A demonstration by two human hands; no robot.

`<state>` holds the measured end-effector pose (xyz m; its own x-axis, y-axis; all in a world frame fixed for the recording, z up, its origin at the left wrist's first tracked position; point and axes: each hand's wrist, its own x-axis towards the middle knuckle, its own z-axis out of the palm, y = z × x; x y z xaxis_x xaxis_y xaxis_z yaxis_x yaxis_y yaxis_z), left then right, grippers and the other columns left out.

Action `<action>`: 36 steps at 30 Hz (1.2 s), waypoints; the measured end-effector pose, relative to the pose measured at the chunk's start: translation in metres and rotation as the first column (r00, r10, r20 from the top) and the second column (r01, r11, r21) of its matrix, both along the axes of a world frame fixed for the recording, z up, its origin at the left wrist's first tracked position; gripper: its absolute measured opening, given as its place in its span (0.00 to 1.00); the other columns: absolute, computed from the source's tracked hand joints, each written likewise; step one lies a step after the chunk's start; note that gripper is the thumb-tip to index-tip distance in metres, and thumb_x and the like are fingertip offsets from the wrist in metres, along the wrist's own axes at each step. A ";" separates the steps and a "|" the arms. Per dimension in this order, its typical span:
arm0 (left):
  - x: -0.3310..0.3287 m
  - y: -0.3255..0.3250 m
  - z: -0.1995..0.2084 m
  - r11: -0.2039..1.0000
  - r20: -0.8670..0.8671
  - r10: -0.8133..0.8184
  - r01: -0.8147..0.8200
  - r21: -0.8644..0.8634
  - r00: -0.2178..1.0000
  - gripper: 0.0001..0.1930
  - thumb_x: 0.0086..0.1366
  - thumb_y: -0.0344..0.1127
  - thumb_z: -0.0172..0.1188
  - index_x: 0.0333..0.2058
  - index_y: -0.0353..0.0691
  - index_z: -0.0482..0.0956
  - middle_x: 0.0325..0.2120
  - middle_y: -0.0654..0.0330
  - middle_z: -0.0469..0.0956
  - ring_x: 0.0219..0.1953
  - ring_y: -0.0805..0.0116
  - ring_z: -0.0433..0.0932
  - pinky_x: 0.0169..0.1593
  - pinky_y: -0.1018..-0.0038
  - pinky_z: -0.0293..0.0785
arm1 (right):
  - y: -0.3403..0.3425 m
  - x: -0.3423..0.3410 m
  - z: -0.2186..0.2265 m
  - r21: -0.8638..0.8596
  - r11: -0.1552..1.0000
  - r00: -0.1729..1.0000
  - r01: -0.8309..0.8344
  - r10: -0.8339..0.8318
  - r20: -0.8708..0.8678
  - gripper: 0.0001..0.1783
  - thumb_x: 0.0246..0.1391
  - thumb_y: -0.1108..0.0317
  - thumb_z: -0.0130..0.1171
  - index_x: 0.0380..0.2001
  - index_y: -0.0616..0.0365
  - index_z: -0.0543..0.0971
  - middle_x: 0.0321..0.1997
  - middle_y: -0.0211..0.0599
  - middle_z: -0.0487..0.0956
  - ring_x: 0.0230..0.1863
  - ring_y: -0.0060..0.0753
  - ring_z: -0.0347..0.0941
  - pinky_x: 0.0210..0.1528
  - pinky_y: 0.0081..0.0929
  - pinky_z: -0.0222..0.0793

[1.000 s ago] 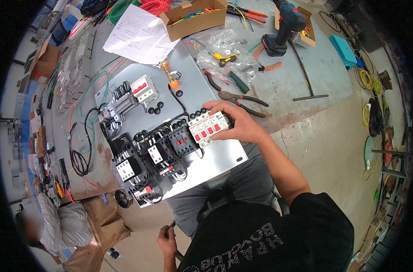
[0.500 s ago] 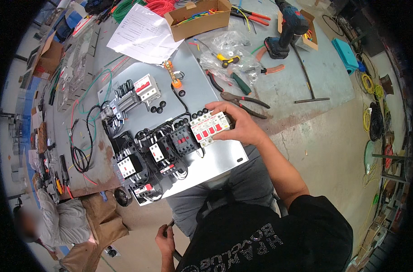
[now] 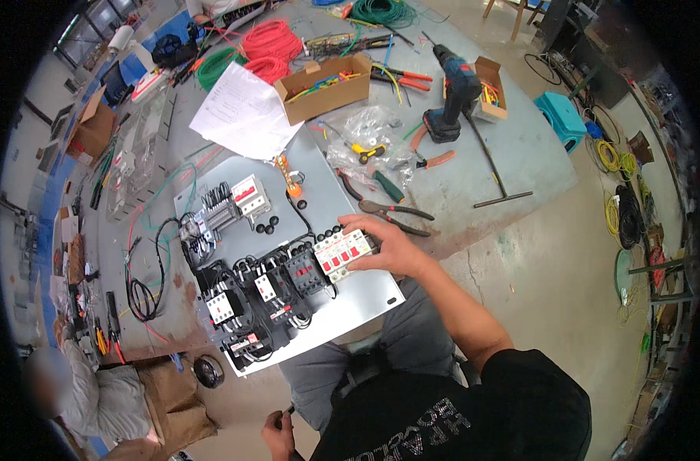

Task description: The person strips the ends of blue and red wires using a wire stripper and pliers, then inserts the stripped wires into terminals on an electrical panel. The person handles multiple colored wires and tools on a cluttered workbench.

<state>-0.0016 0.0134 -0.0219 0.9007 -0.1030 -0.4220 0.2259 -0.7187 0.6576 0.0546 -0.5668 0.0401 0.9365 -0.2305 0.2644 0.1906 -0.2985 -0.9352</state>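
My right hand (image 3: 388,247) is closed over the right end of a row of white circuit breakers (image 3: 341,253) with red switches, thumb on the near side and fingers on the far side. The row sits at the right of a metal mounting plate (image 3: 355,306). Beside it, to the left, is a dark grey contactor (image 3: 305,273); more wired contactors (image 3: 221,307) follow farther left. Low by my left thigh, my left hand (image 3: 278,435) is curled round something dark that I cannot make out. A larger white breaker (image 3: 250,196) is mounted toward the plate's far side.
Pliers (image 3: 396,211), a yellow-handled tool (image 3: 368,152) on clear plastic bags, a cordless drill (image 3: 450,100) and a T-shaped bar (image 3: 504,198) lie beyond the plate. A paper sheet (image 3: 242,111) and a cardboard box (image 3: 327,92) are farther back. Another person (image 3: 112,399) sits at lower left.
The view has shifted, so the bench and plate appear lower and more of the far bench shows. My right hand keeps its grip on the breaker row; my left hand stays low and curled.
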 end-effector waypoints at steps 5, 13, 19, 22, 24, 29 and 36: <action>0.002 0.001 0.005 0.962 -0.031 -0.124 0.128 0.243 0.992 0.21 0.69 0.46 0.61 0.48 0.33 0.80 0.29 0.55 0.82 0.31 0.66 0.77 0.37 0.69 0.74 | 0.004 -0.008 0.002 -0.070 0.996 0.999 0.046 -0.047 -0.014 0.36 0.44 0.60 0.77 0.56 0.56 0.74 0.67 0.42 0.72 0.68 0.43 0.68 0.68 0.36 0.63; 0.001 -0.029 0.043 0.916 -0.027 -0.217 0.213 0.339 0.976 0.25 0.68 0.53 0.61 0.46 0.33 0.81 0.36 0.40 0.83 0.40 0.45 0.83 0.43 0.57 0.77 | 0.011 -0.032 0.013 -0.165 0.963 0.977 0.211 -0.215 -0.008 0.40 0.49 0.56 0.74 0.63 0.56 0.72 0.63 0.46 0.75 0.64 0.45 0.71 0.64 0.37 0.67; 0.009 -0.028 0.041 0.850 -0.136 -0.297 0.326 0.413 0.945 0.26 0.66 0.56 0.61 0.46 0.36 0.80 0.35 0.40 0.83 0.38 0.42 0.83 0.41 0.56 0.77 | -0.011 -0.067 0.014 -0.042 0.915 0.916 0.400 -0.399 0.038 0.21 0.55 0.63 0.68 0.51 0.60 0.81 0.52 0.43 0.81 0.48 0.36 0.80 0.49 0.32 0.77; 0.008 -0.035 0.045 0.833 -0.138 -0.296 0.326 0.448 0.945 0.26 0.66 0.57 0.61 0.45 0.36 0.80 0.33 0.41 0.83 0.38 0.42 0.83 0.40 0.56 0.77 | -0.024 -0.076 0.020 -0.053 0.881 0.882 0.470 -0.471 0.000 0.14 0.59 0.69 0.64 0.47 0.62 0.82 0.46 0.40 0.81 0.43 0.30 0.80 0.47 0.27 0.76; 0.011 -0.044 0.054 0.825 -0.155 -0.298 0.336 0.454 0.942 0.26 0.65 0.57 0.61 0.45 0.36 0.81 0.33 0.41 0.84 0.38 0.42 0.83 0.41 0.56 0.78 | -0.036 -0.074 0.017 -0.116 0.860 0.864 0.497 -0.503 -0.027 0.13 0.59 0.69 0.63 0.46 0.61 0.82 0.45 0.40 0.82 0.42 0.29 0.80 0.45 0.25 0.75; 0.008 -0.024 0.027 0.865 0.050 -0.304 0.254 0.432 0.951 0.26 0.57 0.55 0.69 0.39 0.34 0.85 0.31 0.42 0.84 0.36 0.43 0.84 0.41 0.57 0.81 | -0.042 -0.043 0.032 -0.128 0.860 0.866 0.495 -0.500 -0.014 0.10 0.60 0.70 0.62 0.43 0.62 0.83 0.43 0.38 0.82 0.42 0.29 0.79 0.43 0.26 0.74; 0.011 -0.035 0.045 0.866 -0.002 -0.255 0.230 0.444 0.967 0.25 0.59 0.56 0.67 0.40 0.36 0.83 0.30 0.44 0.84 0.35 0.43 0.83 0.39 0.55 0.79 | -0.045 0.022 0.037 -0.238 0.879 0.908 0.413 -0.416 0.041 0.10 0.56 0.72 0.64 0.42 0.62 0.82 0.42 0.41 0.83 0.42 0.34 0.80 0.44 0.29 0.74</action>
<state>0.0095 -0.0213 0.0232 0.8943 -0.1378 -0.4256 -0.0201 -0.9628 0.2695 0.0769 -0.6115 0.0767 0.7721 -0.5304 0.3501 -0.0090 -0.5600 -0.8285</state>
